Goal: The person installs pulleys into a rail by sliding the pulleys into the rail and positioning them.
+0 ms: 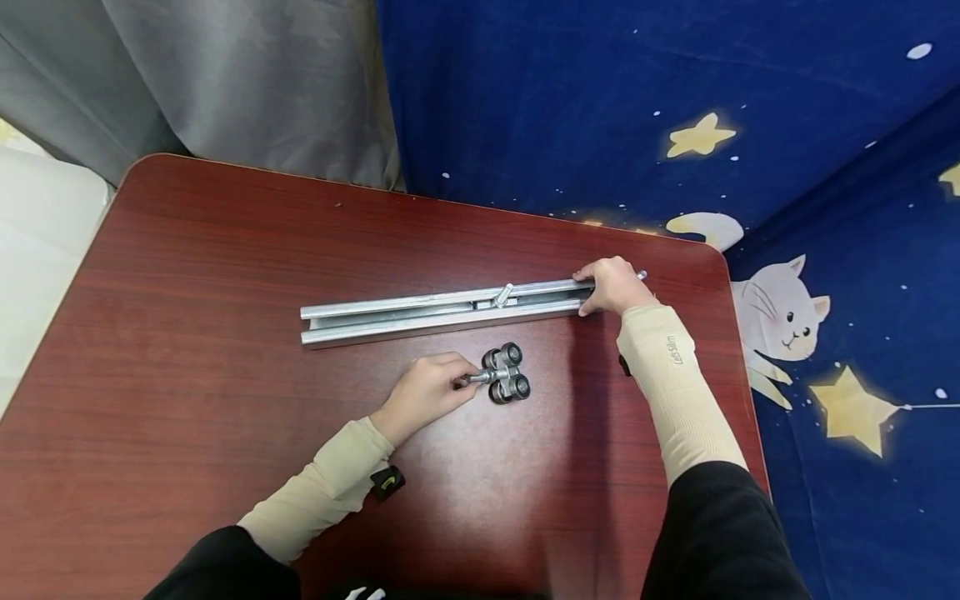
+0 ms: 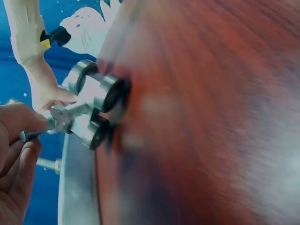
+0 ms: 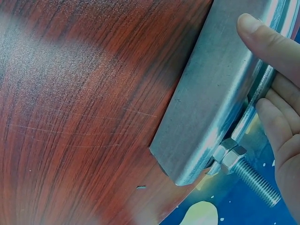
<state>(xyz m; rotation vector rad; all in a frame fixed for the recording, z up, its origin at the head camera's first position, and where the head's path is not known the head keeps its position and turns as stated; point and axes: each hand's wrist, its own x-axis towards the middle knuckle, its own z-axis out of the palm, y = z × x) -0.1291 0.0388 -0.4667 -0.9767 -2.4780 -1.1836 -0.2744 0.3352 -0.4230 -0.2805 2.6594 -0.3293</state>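
A long silver C-shaped metal rail (image 1: 390, 321) lies across the table with its slot upward. My right hand (image 1: 617, 285) grips it near the right end, thumb on one side and fingers on the other. Past that hand, a threaded bolt with nuts (image 3: 251, 176) sticks out of the slot. Another bolt (image 1: 503, 295) stands tilted in the slot around mid-rail. In front of the rail, my left hand (image 1: 429, 390) pinches the threaded stem of a roller trolley (image 1: 504, 374) with several black-and-steel wheels. In the left wrist view, the trolley's wheels (image 2: 110, 91) appear close to the tabletop; contact is unclear.
The reddish-brown wooden table (image 1: 225, 242) has rounded back corners. Behind it hang a grey curtain (image 1: 247, 75) and a blue star-patterned curtain (image 1: 525, 100). A white surface (image 1: 45, 225) stands beyond the left edge.
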